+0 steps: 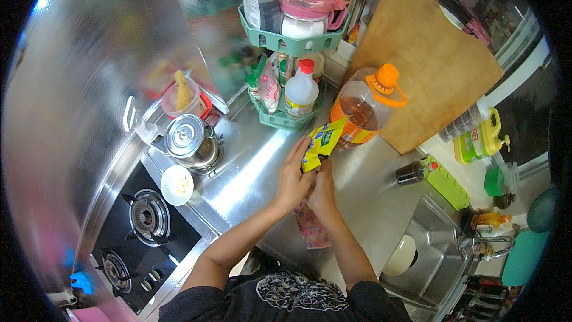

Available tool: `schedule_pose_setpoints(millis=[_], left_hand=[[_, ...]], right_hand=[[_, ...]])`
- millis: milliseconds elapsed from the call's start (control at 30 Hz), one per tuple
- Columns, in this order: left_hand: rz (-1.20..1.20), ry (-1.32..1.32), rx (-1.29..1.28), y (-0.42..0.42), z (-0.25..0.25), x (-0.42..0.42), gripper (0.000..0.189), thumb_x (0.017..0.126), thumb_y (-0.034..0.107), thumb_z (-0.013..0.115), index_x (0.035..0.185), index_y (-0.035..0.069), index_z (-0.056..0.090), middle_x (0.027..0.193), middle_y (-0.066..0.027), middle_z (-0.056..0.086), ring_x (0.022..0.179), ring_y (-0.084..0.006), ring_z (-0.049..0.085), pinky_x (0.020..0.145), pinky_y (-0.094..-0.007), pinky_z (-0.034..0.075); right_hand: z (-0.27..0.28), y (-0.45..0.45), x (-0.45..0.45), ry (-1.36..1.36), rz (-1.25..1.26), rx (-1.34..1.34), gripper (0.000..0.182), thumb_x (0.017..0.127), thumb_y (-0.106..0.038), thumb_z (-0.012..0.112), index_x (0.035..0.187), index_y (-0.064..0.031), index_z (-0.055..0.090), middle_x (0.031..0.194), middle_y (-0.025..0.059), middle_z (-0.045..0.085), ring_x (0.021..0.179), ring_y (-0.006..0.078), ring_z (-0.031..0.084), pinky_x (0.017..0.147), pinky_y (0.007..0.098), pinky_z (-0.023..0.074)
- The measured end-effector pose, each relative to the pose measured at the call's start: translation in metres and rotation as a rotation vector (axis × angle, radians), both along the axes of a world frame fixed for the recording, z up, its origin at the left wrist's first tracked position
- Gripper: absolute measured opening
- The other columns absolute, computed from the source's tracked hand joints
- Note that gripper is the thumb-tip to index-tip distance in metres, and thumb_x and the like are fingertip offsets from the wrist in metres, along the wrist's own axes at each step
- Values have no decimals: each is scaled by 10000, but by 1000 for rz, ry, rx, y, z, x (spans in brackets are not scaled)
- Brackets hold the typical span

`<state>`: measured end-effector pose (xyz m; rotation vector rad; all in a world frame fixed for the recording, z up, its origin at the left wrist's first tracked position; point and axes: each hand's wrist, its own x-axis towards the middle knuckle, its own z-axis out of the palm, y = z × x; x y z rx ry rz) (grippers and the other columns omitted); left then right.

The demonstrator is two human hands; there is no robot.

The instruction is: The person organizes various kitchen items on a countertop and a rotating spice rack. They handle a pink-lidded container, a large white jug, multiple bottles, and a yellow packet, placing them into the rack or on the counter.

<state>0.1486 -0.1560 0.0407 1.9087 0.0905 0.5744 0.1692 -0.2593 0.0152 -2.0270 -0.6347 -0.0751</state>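
Note:
A yellow printed packet (328, 137) is tilted up over the steel counter, in front of a large oil bottle (357, 107) with an orange cap. My left hand (292, 179) grips it from the left, fingers along its side. Close beside it, my right hand (322, 185) pinches the packet's lower end, where a dark patch shows; the fingertips are partly hidden. A pink patterned cloth (313, 228) lies on the counter under my wrists.
To the left are a white bowl (177, 185) with pale pieces, a lidded steel pot (190, 141) and a gas hob (145, 219). A green corner rack (288, 118) holds bottles. A cutting board (429, 62) leans behind; a sink (429, 250) with a pale bowl (401, 256) is right.

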Motion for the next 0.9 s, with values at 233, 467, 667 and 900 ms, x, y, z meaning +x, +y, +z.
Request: schedule_pose_setpoints(millis=[233, 467, 667, 900], left_hand=[[-88, -36, 2, 7, 15, 20, 662, 801, 120, 696, 1390, 2, 418, 1402, -237, 438, 1282, -371, 456, 1057, -399, 367], [-112, -5, -146, 22, 9, 37, 589, 830, 139, 679, 1357, 0, 455, 1373, -217, 478, 1271, -338, 472, 1045, -380, 377], [132, 9, -61, 54, -40, 63, 466, 846, 54, 620, 1293, -15, 508, 1276, -239, 556, 1164, -384, 554, 996, -399, 423], [226, -30, 68, 62, -52, 107, 643, 814, 14, 631, 1381, -85, 345, 1316, -303, 489, 1224, -415, 491, 1034, -411, 386]], right_hand=[[14, 12, 26, 228, 47, 371, 804, 801, -85, 673, 1449, 7, 206, 1391, 191, 397, 1263, 288, 437, 1052, 389, 353], [-22, 21, 65, 231, -181, 553, 522, 802, -40, 640, 1262, 52, 412, 1192, 177, 567, 1108, 300, 562, 954, 386, 427], [-27, 22, 74, 113, -236, 443, 412, 832, 40, 564, 1219, 41, 422, 1152, 126, 587, 1026, 197, 599, 881, 312, 476], [-38, 19, 61, 270, -283, 479, 447, 813, -35, 587, 1225, 55, 440, 1146, 180, 609, 1048, 299, 603, 917, 380, 456]])
